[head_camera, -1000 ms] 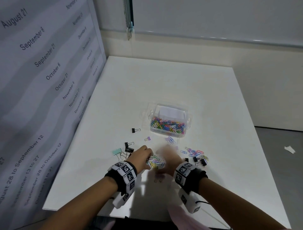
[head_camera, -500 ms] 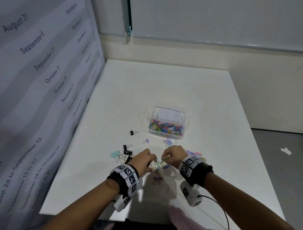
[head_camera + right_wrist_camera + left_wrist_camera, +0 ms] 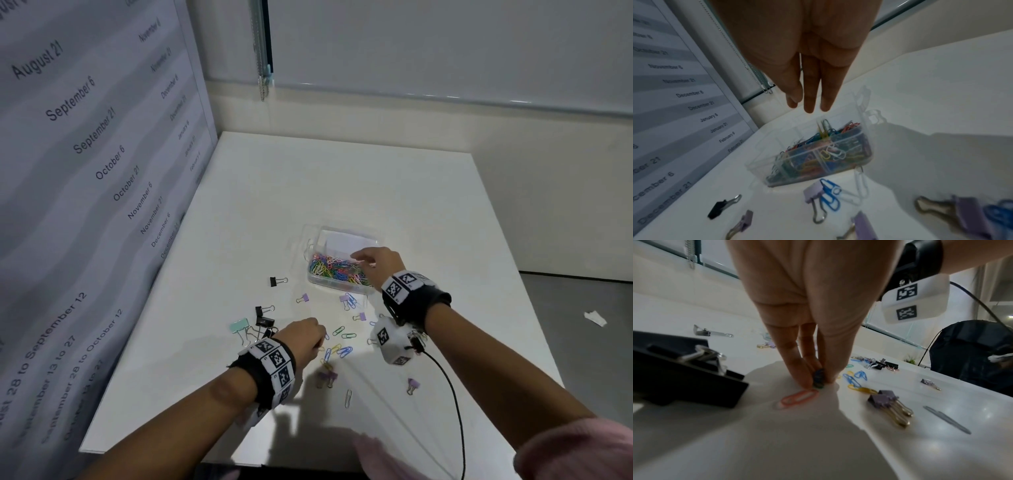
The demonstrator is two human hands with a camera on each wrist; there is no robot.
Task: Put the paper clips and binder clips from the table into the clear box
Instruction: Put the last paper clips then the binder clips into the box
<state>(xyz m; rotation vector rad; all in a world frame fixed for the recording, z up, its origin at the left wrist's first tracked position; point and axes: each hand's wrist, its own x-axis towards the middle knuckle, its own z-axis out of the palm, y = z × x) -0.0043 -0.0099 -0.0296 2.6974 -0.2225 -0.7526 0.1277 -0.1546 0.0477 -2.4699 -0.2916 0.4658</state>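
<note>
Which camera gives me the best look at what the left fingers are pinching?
Left wrist: the left hand pinches a dark paper clip against the table. The head view shows only the back of that hand; the right wrist view misses it.

The white counter (image 3: 394, 192) carries a clear box (image 3: 317, 240) near its middle, heaped with coloured paper clips. In front of the box, loose paper clips (image 3: 342, 351) lie scattered among lilac binder clips (image 3: 412, 383), black binder clips (image 3: 264, 321) and one mint binder clip (image 3: 238, 325).
</note>
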